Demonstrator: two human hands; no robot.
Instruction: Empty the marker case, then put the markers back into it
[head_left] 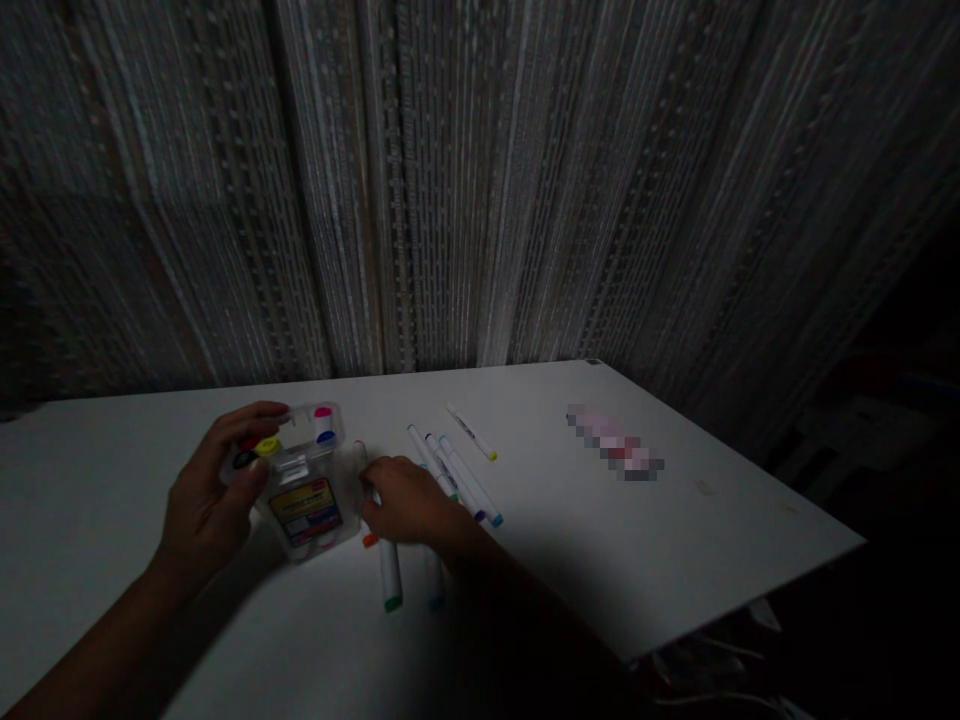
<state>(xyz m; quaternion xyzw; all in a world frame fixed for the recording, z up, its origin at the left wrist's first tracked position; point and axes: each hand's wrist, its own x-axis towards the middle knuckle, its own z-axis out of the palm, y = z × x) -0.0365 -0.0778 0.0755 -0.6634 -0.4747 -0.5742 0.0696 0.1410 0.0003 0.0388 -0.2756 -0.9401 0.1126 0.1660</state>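
Observation:
My left hand (pixel 214 490) grips a clear plastic marker case (pixel 346 475) by its left side, thumb in front and fingers behind. The case stands tilted on the table, with a printed label (pixel 306 510) on its front. Inside it are several markers, among them ones with a yellow end (pixel 268 446), a pink end (pixel 322 412) and a dark blue end. Just right of the case, my right hand (pixel 405 497) is closed, its fingertips pinching a white marker with an orange end (pixel 369 538). A green-ended marker (pixel 391 580) lies partly under this hand.
Several white markers (pixel 461 478) lie together beyond my right hand. A yellow-ended marker (pixel 472 432) lies apart from them. A blurred-out pinkish object (pixel 611 440) rests on the right of the white table (pixel 540 590). Behind the table hangs a striped curtain (pixel 480 180).

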